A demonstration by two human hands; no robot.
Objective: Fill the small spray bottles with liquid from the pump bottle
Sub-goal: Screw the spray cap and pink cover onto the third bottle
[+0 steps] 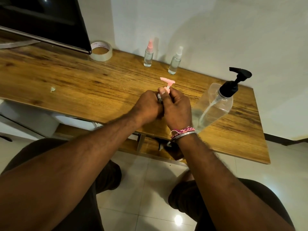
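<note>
Head view: both hands were seen meeting over the near middle of the wooden table (66, 77).
Left hand (147, 106): it was curled round a small bottle that was almost wholly hidden by the fingers; only a sliver of it was shown between the hands.
Right hand (177, 109): its thumb and fingers were pinched on the stem of a pink pump top (167, 82), which stood up above the knuckles.
Step judged: the pink pump top was probably being twisted on or off the hidden bottle; which of the two could not be told.
Pump bottle (212, 106): it was placed just to the right of the right hand, nearer that hand than the left, its long axis upright though slanted by the wide lens, its black pump head (240, 74) pointing left.
Fill level: very little liquid was seen in the pump bottle.
Pink-capped spray bottle (148, 55): it was set upright at the far edge by the wall, beyond the hands.
White-capped spray bottle (175, 62): it was set upright just right of the pink-capped one, well apart from the hands.
Tape roll (101, 50): it was laid at the far left, beside a dark screen (41, 20).
Writing: pink print was seen inside the tape roll's core, but it could not be read; no label was seen on any bottle.
</note>
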